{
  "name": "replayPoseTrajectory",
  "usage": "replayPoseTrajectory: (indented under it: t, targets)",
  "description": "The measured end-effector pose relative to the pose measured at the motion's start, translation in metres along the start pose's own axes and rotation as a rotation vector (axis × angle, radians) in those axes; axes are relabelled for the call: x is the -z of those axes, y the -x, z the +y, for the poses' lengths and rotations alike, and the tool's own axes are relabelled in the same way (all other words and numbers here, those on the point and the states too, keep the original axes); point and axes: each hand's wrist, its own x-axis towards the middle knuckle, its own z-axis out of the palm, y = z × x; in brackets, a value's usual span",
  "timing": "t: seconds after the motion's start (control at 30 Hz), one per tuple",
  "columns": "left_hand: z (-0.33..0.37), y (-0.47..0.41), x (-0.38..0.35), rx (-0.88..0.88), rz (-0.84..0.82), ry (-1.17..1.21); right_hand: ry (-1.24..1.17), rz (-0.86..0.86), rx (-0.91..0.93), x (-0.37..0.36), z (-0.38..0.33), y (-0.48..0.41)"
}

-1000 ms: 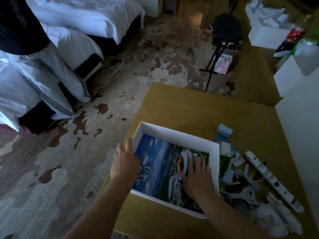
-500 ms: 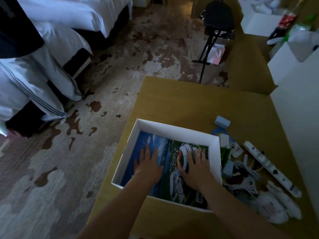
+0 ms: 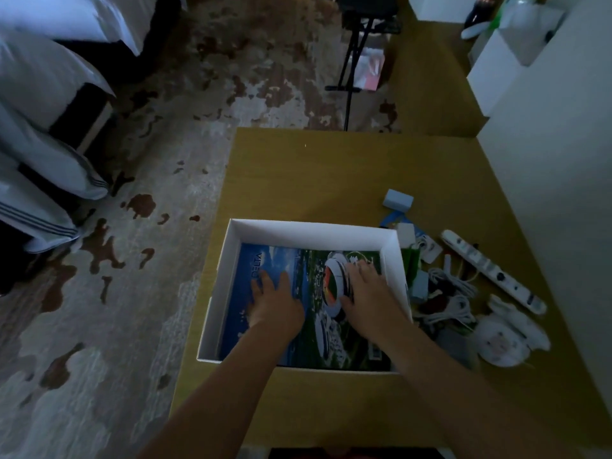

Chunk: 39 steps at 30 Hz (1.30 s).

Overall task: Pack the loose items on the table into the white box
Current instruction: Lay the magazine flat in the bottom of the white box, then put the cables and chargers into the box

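White cardboard walls of the open box (image 3: 311,230) sit low and centre on the wooden table (image 3: 318,173). I have both palms pressed flat inside it on a glossy magazine (image 3: 308,266) that covers its floor: left hand (image 3: 275,301) on the blue half, right hand (image 3: 371,299) on the stadium picture, fingers spread and gripping nothing. Right of the box lie loose items: a pale blue block (image 3: 398,200), tangled white cables (image 3: 450,293), a long white remote (image 3: 493,270), and white slippers (image 3: 506,336) at lower right.
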Motion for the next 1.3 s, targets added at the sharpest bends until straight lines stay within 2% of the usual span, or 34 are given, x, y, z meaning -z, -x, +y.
replayPoseTrajectory:
  t: [0.1,0.2,0.27,0.33,0.47,0.53,0.63,0.77,0.87,1.03,1.17,1.3]
  targets:
    - [0.026,0.01,0.013,-0.075,0.064,0.15,-0.201,0.148,0.096,0.024,-0.002,0.013]
    - [0.066,0.025,0.022,-0.223,0.115,0.312,-0.324,0.278,0.168,0.047,0.012,0.029]
    - [0.094,0.035,0.025,-0.281,0.143,0.336,-0.343,0.409,0.132,0.058,0.034,0.038]
    - [0.121,0.044,0.023,-0.339,0.176,0.369,-0.361,0.471,-0.009,0.064,0.065,0.045]
    - [0.17,0.066,0.006,-0.557,0.254,0.423,-0.501,0.402,-0.403,0.058,0.14,0.072]
    - [0.189,0.071,-0.009,-0.653,0.264,0.394,-0.524,0.352,-0.532,0.051,0.169,0.089]
    - [0.21,0.069,-0.041,-0.669,0.142,0.286,-0.525,0.225,-0.629,0.038,0.192,0.104]
    - [0.226,0.058,-0.08,-0.546,-0.071,0.099,-0.628,0.015,-0.632,0.036,0.195,0.11]
    - [0.229,0.053,-0.099,-0.512,-0.149,0.006,-0.569,-0.025,-0.566,0.047,0.2,0.108]
    - [0.24,0.045,-0.107,-0.53,-0.051,-0.082,-0.619,-0.034,-0.47,0.075,0.207,0.096]
    - [0.252,0.043,-0.109,-0.524,-0.024,-0.219,-0.872,0.003,-0.357,0.094,0.204,0.093]
    - [0.264,0.047,-0.107,-0.537,0.028,-0.197,-1.073,0.051,-0.318,0.111,0.208,0.09]
